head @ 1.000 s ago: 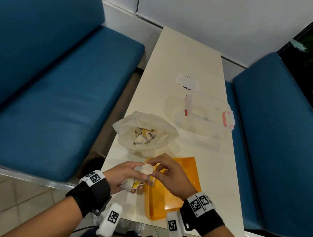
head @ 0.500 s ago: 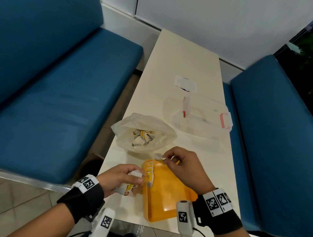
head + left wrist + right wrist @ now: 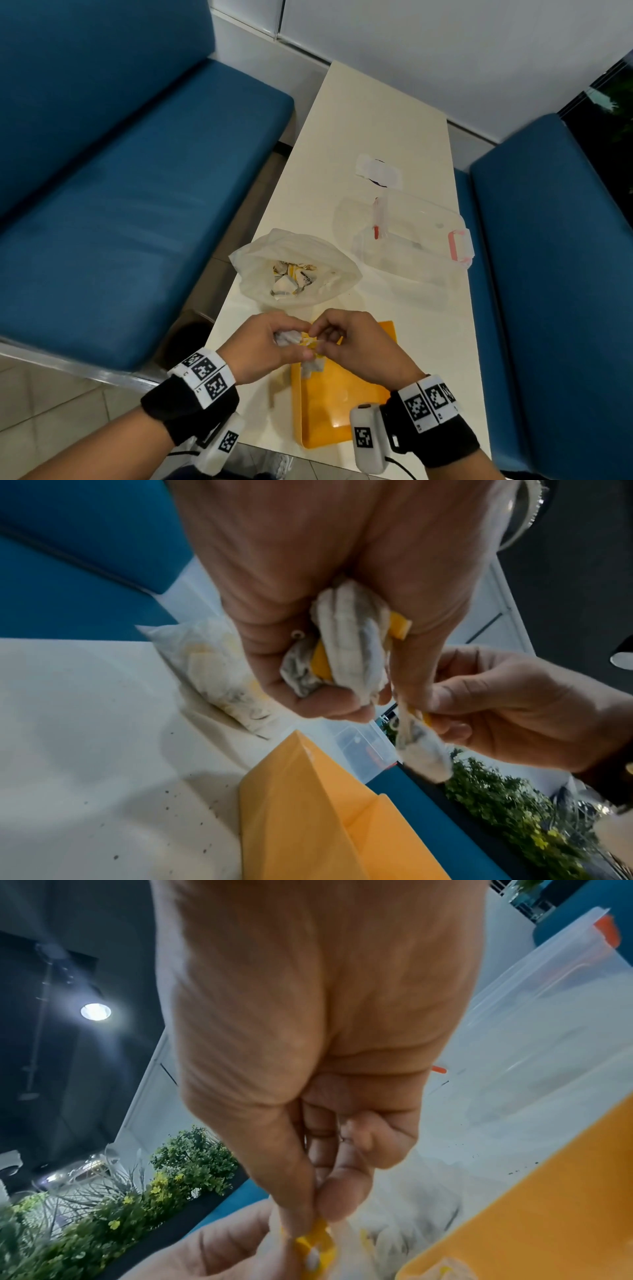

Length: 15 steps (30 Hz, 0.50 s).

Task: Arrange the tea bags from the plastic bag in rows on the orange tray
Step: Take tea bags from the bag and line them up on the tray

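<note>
My left hand point(image 3: 274, 342) grips a crumpled bunch of white tea bags point(image 3: 346, 647) with yellow tags, just above the far left corner of the orange tray point(image 3: 342, 411). My right hand point(image 3: 325, 339) meets it, thumb and forefinger pinching one tea bag point(image 3: 421, 748) by its yellow tag point(image 3: 316, 1240). That bag hangs down from the pinch. One tea bag point(image 3: 311, 368) lies on the tray by its left edge, partly hidden under my hands. Beyond the tray the open plastic bag point(image 3: 294, 267) holds more tea bags point(image 3: 291, 277).
A clear plastic container point(image 3: 411, 246) with a pink latch sits on the table to the right of the bag. Farther back lies a white paper scrap point(image 3: 378, 171). Blue benches point(image 3: 137, 205) flank the narrow cream table point(image 3: 359, 120).
My right hand has come back from the tray's far edge to my left hand and now pinches a tea bag from the bunch. My left hand has risen slightly toward the tray corner.
</note>
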### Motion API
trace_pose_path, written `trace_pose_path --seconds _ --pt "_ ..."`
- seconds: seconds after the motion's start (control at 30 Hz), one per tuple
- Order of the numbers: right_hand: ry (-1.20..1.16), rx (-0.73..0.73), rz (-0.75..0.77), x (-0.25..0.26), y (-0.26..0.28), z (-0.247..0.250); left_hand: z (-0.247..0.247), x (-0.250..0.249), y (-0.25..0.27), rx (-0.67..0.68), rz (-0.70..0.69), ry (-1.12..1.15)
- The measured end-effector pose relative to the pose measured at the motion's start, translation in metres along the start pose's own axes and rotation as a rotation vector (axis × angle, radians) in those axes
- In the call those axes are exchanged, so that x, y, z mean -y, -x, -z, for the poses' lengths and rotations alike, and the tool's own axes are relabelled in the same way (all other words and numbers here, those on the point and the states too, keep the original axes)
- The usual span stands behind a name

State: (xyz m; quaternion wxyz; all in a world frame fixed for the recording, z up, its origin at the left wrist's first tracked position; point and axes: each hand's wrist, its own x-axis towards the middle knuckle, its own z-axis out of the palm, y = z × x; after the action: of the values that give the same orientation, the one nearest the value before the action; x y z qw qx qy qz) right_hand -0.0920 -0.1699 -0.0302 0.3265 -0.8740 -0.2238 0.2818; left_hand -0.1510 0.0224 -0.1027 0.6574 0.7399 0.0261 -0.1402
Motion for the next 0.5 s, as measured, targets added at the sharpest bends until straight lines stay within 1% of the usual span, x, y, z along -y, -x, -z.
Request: trace_pose_path --seconds 0.1,0.3,0.37,0.43,0.5 --pt "-0.046 -0.064 0.0 -0.003 -0.002 -0.004 -0.005 0.003 -0.005 -0.056 -0.039 -0.109" --pt "-0.317 -0.221 -0.078 -0.02 0.0 -0.01 -0.007 0.01 -0.008 -0.056 -0.028 -0.135" --pt "-0.425 -0.233 -0.136 -0.024 0.003 -0.015 -0.009 0.012 -0.01 -0.081 -0.01 -0.099" --pt "-0.521 -0.206 -0.187 -0.026 0.005 -0.021 -0.011 0.012 -0.01 -0.098 -0.001 -0.07" --pt "-0.566 -0.198 -0.21 -0.028 0.006 -0.027 -0.013 0.013 -0.011 -0.102 0.01 -0.069"
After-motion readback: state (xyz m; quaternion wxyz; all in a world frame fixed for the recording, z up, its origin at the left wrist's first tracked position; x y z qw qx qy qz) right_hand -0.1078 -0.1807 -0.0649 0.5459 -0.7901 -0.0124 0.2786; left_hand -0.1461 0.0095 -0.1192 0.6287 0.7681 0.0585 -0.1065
